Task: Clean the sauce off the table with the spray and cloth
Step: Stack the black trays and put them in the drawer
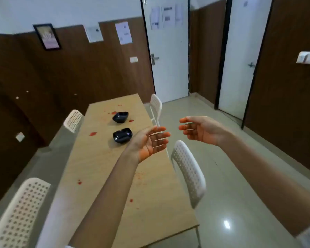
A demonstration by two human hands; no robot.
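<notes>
A long rectangular table [100, 158] with a pale, matte wood-grain top runs away from the camera toward a dark wood-panelled wall. Red sauce [93, 134] marks it in several places: a smear near the left edge about midway along, small blots beside the far bowl, a spot toward the left edge nearer the camera, a fine speckled patch by the right edge, and a dot further toward the near end. Two glossy black bowls with rounded-square rims sit along the table's middle line, the far bowl [120, 117] toward the far end and the near bowl [122, 135] closer in. White plastic chairs [190, 171] with perforated backs stand at both long edges.

The left hand [148, 144] is raised above the right edge of the table, palm turned up and inward, fingers straight and slightly spread, holding nothing. The right hand [201, 130] is lifted beyond the table's right edge, over the glossy tiled floor, palm facing the left hand, fingers extended and loose, also holding nothing. The two hands are apart, fingertips pointing toward each other.
</notes>
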